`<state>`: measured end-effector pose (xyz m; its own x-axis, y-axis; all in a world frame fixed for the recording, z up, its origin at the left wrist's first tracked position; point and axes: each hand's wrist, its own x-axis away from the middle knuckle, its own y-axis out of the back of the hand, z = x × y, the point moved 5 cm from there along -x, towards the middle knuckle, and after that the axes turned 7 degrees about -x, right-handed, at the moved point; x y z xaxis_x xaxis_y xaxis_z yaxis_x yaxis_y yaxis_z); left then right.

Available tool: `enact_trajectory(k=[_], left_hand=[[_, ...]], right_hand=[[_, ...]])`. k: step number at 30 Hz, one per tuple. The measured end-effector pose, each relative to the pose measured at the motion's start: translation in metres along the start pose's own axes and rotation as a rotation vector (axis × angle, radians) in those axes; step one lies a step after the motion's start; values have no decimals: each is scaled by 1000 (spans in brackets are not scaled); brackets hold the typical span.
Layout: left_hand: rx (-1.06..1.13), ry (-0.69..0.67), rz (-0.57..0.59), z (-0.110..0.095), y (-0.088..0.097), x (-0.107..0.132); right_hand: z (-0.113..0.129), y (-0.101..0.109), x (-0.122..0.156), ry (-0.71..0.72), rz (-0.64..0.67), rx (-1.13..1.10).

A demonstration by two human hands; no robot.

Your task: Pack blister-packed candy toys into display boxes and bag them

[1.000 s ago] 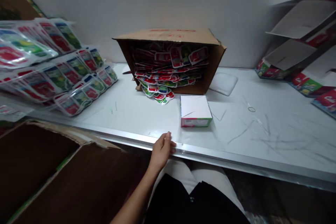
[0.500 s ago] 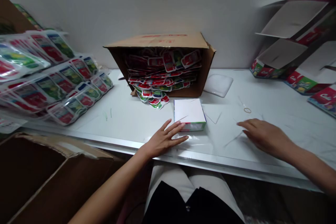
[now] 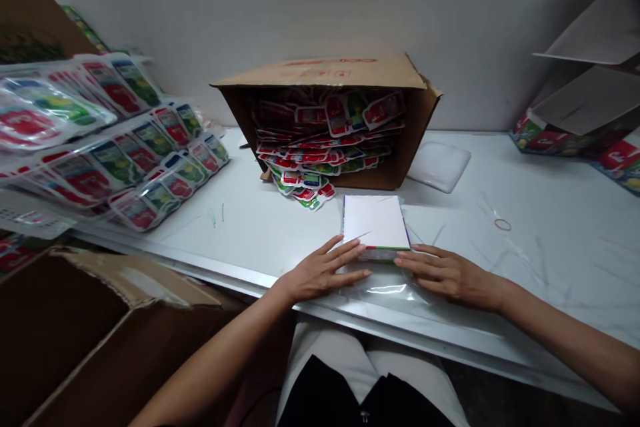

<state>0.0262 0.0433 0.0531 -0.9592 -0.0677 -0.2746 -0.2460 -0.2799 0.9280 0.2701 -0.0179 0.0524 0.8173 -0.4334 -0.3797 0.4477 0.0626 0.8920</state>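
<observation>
A: What sits nearest, on this side of the white-topped box (image 3: 376, 221)?

B: An open carton (image 3: 115, 273), low down to the box's left. Then transparent film (image 3: 387, 289) on the surface (image 3: 273, 235), just in front of the box; I can't tell whether it also wraps around it.

A: And the hands?

B: The left grip (image 3: 324, 273) is off the box's near left corner, fingers spread and clutching nothing, tips overlapping the front edge. The right grip (image 3: 447, 277) is at the near right corner, palm down and unclenched, fingertips by the film.

A: So which way does the box lie from them?

B: Away from the person and inward, between the two lines of fingers. The left looks slightly nearer. The top looks almost square, so I can't pick out a long axis.

A: Farther out?

B: Right of the box, a rubber band (image 3: 503, 224). Left of it, bundled packs (image 3: 95, 160) in plastic. Behind it, a tipped carton (image 3: 320, 77) with its mouth facing the person, stuffed with red and green pouches (image 3: 320, 159); behind and right, a white pad (image 3: 441, 165), then printed boxes (image 3: 555, 139).
</observation>
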Motion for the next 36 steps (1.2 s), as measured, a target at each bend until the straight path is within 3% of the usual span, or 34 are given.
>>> enact_trajectory(k=[6, 8, 11, 14, 16, 18, 22, 25, 28, 32, 36], left_hand=[[75, 48, -256, -6, 0, 5], [80, 92, -303, -9, -2, 6], [38, 192, -388, -12, -1, 11], [55, 205, -377, -11, -1, 12], [123, 152, -357, -12, -1, 9], [210, 151, -409, -13, 1, 5], [373, 388, -614, -13, 2, -1], [428, 601, -715, -16, -1, -3], [438, 732, -798, -17, -1, -4], [435, 780, -809, -15, 1, -8], [403, 742, -793, -16, 3, -10]], right_hand=[[-2, -4, 18, -113, -125, -91], [1, -3, 19, -98, -170, -34], [3, -3, 13, -93, -131, -20], [3, 0, 9, -109, -125, -101], [2, 4, 9, -135, -189, -125], [3, 5, 11, -172, -261, -153], [4, 4, 14, -278, -434, -289], [3, -2, 14, -370, -548, -373], [2, -8, 15, -478, -685, -439], [7, -17, 17, -586, -805, -516], [13, -19, 16, -609, -914, -634]])
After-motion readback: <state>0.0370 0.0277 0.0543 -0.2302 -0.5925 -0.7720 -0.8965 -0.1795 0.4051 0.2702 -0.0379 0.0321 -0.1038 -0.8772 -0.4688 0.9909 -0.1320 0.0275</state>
